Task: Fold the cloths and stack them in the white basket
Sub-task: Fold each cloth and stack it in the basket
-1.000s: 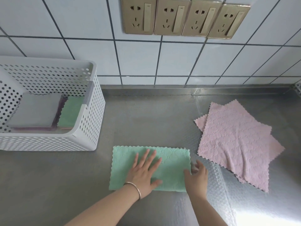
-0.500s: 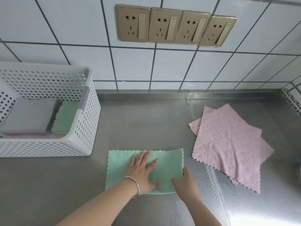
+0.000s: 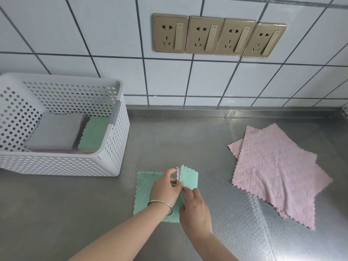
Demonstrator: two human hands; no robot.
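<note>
Left hand (image 3: 165, 187) and right hand (image 3: 194, 208) both pinch green cloth (image 3: 145, 193) edge, folding on table (image 3: 188, 144); pink cloths (image 3: 278, 170) right, white basket (image 3: 113, 147) left.

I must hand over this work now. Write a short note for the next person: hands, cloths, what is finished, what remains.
Left hand: pinching the raised edge of the green cloth, mid-fold.
Right hand: gripping the same cloth's right part.
Basket: folded grey and green cloths already inside.
Pink cloths: lying unfolded on the counter, right side; at least two, overlapping.
Left to do: finish this fold, put the cloth in the basket, then fold and stack the pink ones.
</note>
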